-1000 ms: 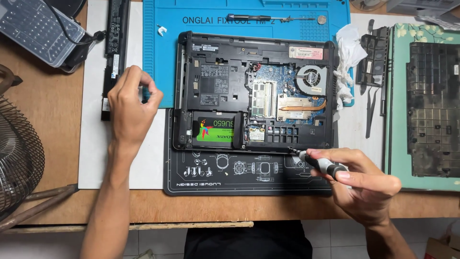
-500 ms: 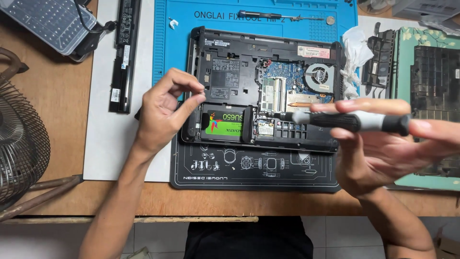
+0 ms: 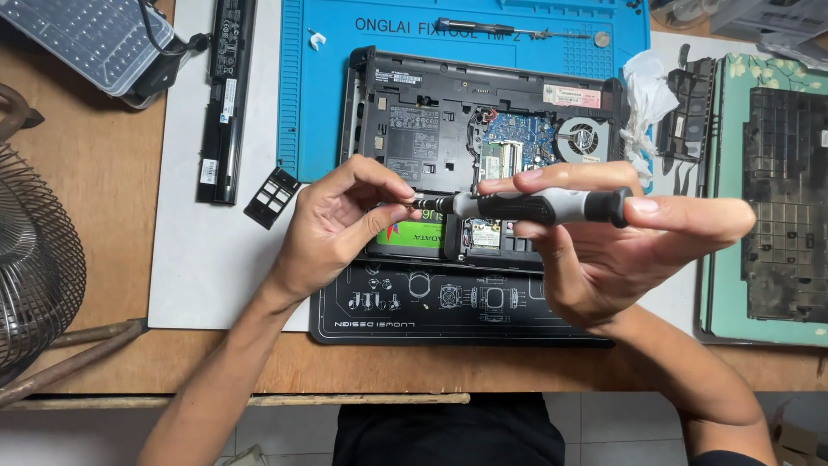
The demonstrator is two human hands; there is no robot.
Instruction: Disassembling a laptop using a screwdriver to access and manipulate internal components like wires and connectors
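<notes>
An opened black laptop (image 3: 431, 129) lies bottom-up on a blue work mat (image 3: 319, 103), its circuit board and fan (image 3: 580, 138) exposed. A green-labelled drive (image 3: 414, 235) sits in its front bay. My right hand (image 3: 621, 250) holds a black and grey screwdriver (image 3: 535, 207) level above the laptop, tip pointing left. My left hand (image 3: 341, 229) pinches at the screwdriver's tip with thumb and fingertips; whatever is between them is too small to make out.
A long black battery (image 3: 226, 95) and a small black cover piece (image 3: 272, 197) lie left of the laptop. Another screwdriver (image 3: 492, 29) rests on the blue mat's far edge. A black keyboard panel (image 3: 780, 207) lies on a green mat at right. A wire fan guard (image 3: 34, 267) is at far left.
My left hand came from the battery at left to the laptop and now pinches the screwdriver tip. My right hand lifted the screwdriver from the laptop's front edge and holds it level.
</notes>
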